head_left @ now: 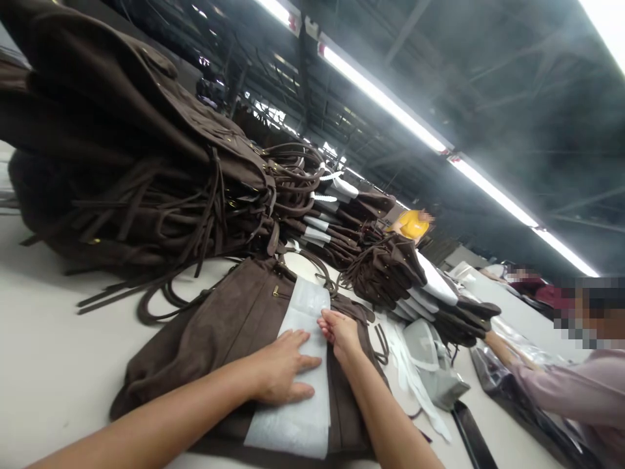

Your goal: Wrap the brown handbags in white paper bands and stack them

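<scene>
On the bag (229, 319), the white strip (297, 430) runs near-to-far; our left hand (282, 368) presses it, fingers spread; our right hand (343, 331) pinches its right edge.

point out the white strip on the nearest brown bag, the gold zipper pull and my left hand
White strip (321, 379): head view, bare part near its middle, beside the fingers.
Gold zipper pull (276, 292): head view, its middle.
Left hand (282, 369): head view, back of the hand.
</scene>
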A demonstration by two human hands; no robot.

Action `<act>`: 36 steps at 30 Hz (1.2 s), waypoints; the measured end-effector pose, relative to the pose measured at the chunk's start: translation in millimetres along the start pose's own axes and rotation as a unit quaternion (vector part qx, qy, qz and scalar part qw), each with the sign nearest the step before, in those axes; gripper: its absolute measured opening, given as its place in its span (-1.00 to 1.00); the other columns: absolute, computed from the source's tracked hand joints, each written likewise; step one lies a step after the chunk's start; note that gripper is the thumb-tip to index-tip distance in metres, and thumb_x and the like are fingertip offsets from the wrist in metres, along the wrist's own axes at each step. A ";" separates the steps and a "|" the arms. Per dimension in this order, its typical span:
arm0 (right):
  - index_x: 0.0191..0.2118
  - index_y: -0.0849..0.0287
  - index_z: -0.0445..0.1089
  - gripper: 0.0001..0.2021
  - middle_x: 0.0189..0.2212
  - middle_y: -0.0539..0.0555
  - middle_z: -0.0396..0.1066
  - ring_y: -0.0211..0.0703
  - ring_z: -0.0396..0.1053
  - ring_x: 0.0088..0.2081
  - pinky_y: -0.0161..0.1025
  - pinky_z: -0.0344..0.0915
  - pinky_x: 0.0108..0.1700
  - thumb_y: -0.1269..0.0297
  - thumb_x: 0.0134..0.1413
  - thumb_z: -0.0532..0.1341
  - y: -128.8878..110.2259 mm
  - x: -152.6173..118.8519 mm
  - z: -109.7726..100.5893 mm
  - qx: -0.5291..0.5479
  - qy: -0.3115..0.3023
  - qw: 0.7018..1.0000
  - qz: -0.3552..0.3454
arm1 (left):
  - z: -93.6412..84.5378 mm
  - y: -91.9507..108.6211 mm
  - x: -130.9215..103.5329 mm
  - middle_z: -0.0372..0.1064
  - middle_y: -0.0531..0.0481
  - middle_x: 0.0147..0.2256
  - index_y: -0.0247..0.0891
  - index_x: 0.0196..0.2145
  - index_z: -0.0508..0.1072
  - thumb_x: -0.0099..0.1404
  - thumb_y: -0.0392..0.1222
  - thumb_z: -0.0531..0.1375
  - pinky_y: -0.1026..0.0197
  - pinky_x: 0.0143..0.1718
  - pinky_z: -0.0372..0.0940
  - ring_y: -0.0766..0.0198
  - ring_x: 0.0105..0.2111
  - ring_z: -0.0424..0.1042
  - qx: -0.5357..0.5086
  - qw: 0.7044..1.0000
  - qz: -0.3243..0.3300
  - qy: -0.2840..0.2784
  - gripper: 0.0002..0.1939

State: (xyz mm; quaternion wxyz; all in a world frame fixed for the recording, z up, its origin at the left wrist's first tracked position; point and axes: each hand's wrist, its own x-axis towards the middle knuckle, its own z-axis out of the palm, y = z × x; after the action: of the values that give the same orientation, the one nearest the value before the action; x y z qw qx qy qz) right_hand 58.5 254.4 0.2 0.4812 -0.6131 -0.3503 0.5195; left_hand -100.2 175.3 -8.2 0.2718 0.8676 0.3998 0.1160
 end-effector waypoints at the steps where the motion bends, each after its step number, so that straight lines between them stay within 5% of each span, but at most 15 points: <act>1: -0.43 0.31 0.40 -0.88 -0.65 0.04 0.43 -0.39 0.31 -0.67 -0.53 0.25 -0.64 0.45 -0.11 0.35 1.8 1.2 -0.1 -0.005 0.006 1.000 0.000 | 1.2 -1.1 0.4 -0.18 -0.32 0.33 -0.07 0.23 0.24 0.25 0.13 0.16 -0.22 0.30 -0.17 -0.22 0.32 -0.20 0.000 1.000 0.002 0.002 -0.37; 15: -0.47 0.13 0.08 -0.69 -0.71 0.02 0.40 -0.31 0.30 -0.73 -0.47 0.22 -0.70 0.40 0.03 0.29 16.7 18.6 -1.0 -0.175 -0.028 0.984 -0.027 | 0.3 -1.0 0.5 -0.20 -0.29 0.34 -0.08 0.23 0.24 0.26 0.12 0.15 -0.24 0.30 -0.17 -0.22 0.33 -0.22 -0.005 1.000 0.001 0.001 -0.38; 21: -0.52 0.10 0.05 -0.66 -0.87 -0.11 0.22 -0.37 0.09 -0.85 -0.51 -0.15 -0.80 0.31 0.08 0.27 17.0 17.7 -14.9 -0.311 -0.064 0.947 -0.054 | 0.1 0.8 0.7 -0.14 -0.29 0.33 -0.09 0.22 0.26 0.26 0.12 0.15 -0.26 0.28 -0.14 -0.23 0.32 -0.17 0.001 1.000 -0.002 0.004 -0.39; 27: -0.58 0.10 0.07 -0.64 -0.88 -0.13 0.16 -0.35 0.05 -0.82 -0.44 -0.13 -0.71 0.30 0.04 0.29 18.2 -2.6 -28.8 -0.412 -0.102 0.904 -0.054 | 1.0 0.8 -0.3 -0.13 -0.32 0.32 -0.11 0.21 0.28 0.25 0.10 0.16 -0.25 0.28 -0.13 -0.24 0.32 -0.17 0.007 1.000 0.002 0.004 -0.40; 29: -0.58 0.11 0.12 -0.66 -0.81 -0.10 0.23 -0.30 0.17 -0.74 -0.40 0.00 -0.63 0.25 -0.03 0.33 15.8 -13.9 -31.0 -0.476 -0.070 0.871 -0.103 | 1.2 0.8 -1.0 -0.13 -0.33 0.32 -0.11 0.20 0.29 0.25 0.11 0.16 -0.26 0.28 -0.12 -0.24 0.32 -0.16 0.008 1.000 0.001 0.008 -0.40; 32: -0.43 0.12 0.31 -0.84 -0.49 0.01 0.45 -0.13 0.42 -0.39 -0.29 0.27 -0.34 0.24 -0.03 0.31 16.2 -29.1 -33.0 -0.582 0.004 0.766 -0.273 | 1.4 0.9 -2.4 -0.13 -0.33 0.32 -0.10 0.22 0.26 0.24 0.12 0.16 -0.26 0.27 -0.12 -0.24 0.32 -0.16 0.005 1.000 0.001 0.011 -0.38; 33: -0.33 0.11 0.37 -0.91 -0.33 0.05 0.49 -0.07 0.44 -0.23 -0.23 0.31 -0.20 0.27 0.01 0.27 18.2 -32.1 -33.7 -0.597 0.005 0.729 -0.335 | 1.5 0.9 -2.7 -0.14 -0.33 0.32 -0.10 0.22 0.25 0.24 0.12 0.16 -0.26 0.27 -0.12 -0.23 0.32 -0.17 0.004 1.000 0.000 0.010 -0.36; 36: 0.04 0.16 0.36 -0.66 0.06 0.13 0.38 -0.03 0.24 0.16 -0.12 0.16 0.18 0.43 0.14 0.11 28.8 -32.1 -36.3 -0.611 -0.064 0.661 -0.431 | 2.0 0.5 -3.2 -0.17 -0.34 0.33 -0.15 0.22 0.25 0.24 0.11 0.17 -0.27 0.28 -0.15 -0.23 0.32 -0.20 0.000 1.000 -0.002 0.005 -0.35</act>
State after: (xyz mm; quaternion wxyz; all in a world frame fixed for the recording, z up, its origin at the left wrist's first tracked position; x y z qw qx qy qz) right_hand 85.0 208.0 -17.7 0.1445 -0.5150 -0.8440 -0.0388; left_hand -101.1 171.9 -9.5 0.2702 0.8663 0.4027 0.1196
